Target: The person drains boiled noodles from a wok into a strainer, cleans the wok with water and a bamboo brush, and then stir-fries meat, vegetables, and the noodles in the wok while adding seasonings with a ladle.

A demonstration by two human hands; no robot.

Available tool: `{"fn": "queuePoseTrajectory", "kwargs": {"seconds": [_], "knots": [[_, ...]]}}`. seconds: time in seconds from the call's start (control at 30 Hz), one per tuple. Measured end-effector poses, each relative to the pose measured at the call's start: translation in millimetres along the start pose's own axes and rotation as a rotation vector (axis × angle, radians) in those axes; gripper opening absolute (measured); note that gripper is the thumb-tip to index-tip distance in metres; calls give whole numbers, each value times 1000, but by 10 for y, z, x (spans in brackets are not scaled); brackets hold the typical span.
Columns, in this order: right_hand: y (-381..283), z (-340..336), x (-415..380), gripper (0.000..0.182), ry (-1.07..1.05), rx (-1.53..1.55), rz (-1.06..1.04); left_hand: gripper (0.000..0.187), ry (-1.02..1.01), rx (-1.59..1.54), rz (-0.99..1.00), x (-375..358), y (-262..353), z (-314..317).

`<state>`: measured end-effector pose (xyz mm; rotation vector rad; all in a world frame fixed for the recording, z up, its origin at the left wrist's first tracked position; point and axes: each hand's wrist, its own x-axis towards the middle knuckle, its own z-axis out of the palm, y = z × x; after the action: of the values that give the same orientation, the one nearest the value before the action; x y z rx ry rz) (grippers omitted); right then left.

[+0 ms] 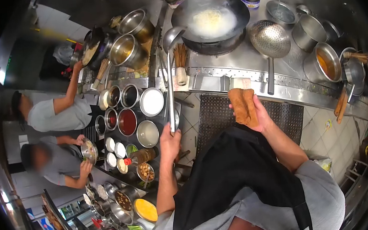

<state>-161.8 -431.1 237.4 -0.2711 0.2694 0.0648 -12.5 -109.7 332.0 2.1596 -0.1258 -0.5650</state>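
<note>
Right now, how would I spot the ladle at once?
Find the big dark wok at the picture's top. The ladle has its round bowl by the wok's left edge and a long handle running down to the left hand. Unlike the perforated strainer right of the wok, it shows no holes.

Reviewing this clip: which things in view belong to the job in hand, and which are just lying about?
Likely in use:
- ladle, in the left hand
- brown cloth, in the right hand
- wok with pale food

Apparently lying by:
- perforated skimmer
- bristle brush
- purple-labelled can
</note>
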Motion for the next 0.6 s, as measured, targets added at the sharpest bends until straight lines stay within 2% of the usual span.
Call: {"fn": "queuePoseTrajectory", "kwargs": {"seconds": [0.1,0.17,0.37,0.43,0.6], "knots": [[27,117,0,75,37,5,-6,47,-31,67,124,495,24,-193],[-56,104,24,70,87,-40,-10,57,-133,5,54,699,395,-259],[-522,-108,166,65,274,-142,-60,62,-285,107,106,1418,830,-279],[-738,-23,209,65,212,-108,-75,65,-340,132,55,1569,1004,-293],[-1107,-86,411,64,145,-122,-55,61,-358,425,153,2010,1216,-271]]}}
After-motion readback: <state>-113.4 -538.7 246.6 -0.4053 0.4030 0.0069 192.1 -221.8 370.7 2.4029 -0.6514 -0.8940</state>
